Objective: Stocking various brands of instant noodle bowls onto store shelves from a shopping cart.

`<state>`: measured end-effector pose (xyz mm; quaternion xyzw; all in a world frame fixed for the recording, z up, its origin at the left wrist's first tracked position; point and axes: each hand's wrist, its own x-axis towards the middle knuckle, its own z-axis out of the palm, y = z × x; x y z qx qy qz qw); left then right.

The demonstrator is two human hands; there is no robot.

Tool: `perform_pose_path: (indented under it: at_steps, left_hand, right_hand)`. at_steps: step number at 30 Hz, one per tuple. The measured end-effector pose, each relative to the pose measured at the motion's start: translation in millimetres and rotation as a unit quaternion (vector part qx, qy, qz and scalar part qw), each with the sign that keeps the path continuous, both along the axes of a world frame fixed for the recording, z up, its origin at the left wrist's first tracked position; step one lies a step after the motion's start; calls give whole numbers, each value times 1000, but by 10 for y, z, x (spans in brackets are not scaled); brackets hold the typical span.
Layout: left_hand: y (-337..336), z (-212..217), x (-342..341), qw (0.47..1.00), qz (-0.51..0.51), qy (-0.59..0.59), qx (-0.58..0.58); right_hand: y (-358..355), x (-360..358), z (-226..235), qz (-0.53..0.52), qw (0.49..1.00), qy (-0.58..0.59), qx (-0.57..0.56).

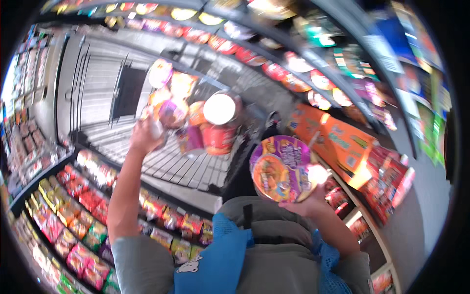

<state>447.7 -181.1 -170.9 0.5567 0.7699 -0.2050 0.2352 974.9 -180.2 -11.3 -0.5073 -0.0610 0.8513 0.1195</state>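
Observation:
My right hand [312,200] grips a round purple instant noodle bowl [286,169] by its lower right edge, its lid turned up toward me. At the left, my left hand [146,134] is closed at the edge of a group of packages in a wire shopping cart [169,169]. A pale, blurred thing lies in its fingers, too smeared to name. Close to that hand is a purple and orange bowl [172,113]. A red tub [218,139], a tub with a bright white lid [219,109] and a pink-lidded bowl [160,73] share the cart.
Shelves of bowl noodles [223,45] run along the far side and upper right. Orange cartons [338,142] and red packs [384,186] sit to my right. Lower left, a rack holds colourful bagged packs [88,267]. A dark panel [128,93] hangs on the cart's wires.

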Motion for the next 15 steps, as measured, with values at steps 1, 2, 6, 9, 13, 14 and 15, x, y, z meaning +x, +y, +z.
perform_pose_path:
  at_steps: [1, 2, 6, 9, 13, 14, 15]
  left_hand:
    - [-30, 165, 12, 998, 21, -16, 54]
    - [185, 497, 265, 995, 42, -63, 71]
    - [-279, 882, -146, 786, 238, -538, 191]
    - [110, 1489, 335, 761, 260, -551, 221]
    - [503, 2030, 1120, 632, 213, -703, 245]
    - [583, 2248, 1395, 610, 215, -726, 234]
    - [649, 2419, 1665, 567, 217, -762, 225]
  right_hand:
    - [-45, 116, 2, 123, 976, -52, 173]
    - [-14, 182, 146, 122, 875, -189, 428]
    - [405, 388, 581, -95, 710, -217, 664]
    - [587, 775, 1162, -228, 637, -253, 691]
    - [741, 1643, 2036, -252, 421, -395, 777]
    - [740, 1769, 2312, -302, 400, -390, 773]
    - [728, 1879, 2580, -351, 379, -383, 766]
